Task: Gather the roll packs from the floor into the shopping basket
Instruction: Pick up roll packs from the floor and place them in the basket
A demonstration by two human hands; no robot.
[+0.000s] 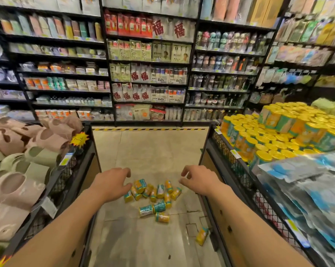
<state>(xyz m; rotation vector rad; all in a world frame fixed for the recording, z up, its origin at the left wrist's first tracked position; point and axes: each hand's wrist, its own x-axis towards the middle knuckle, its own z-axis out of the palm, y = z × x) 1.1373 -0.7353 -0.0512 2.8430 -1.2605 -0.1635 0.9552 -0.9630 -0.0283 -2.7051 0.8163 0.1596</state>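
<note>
Bare open hands above cylindrical, glossy roll packs.

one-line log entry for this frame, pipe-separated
phase: reach | left hand: open, empty, over pile | right hand: open, empty | roll packs: on floor | stray pack: by right bin | basket: not in view

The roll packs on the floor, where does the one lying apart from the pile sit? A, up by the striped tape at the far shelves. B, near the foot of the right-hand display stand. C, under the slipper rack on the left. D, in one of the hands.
B: the stray roll pack lies alone on the tiles by the base of the right-hand display stand, nearer the camera than the pile.
</note>
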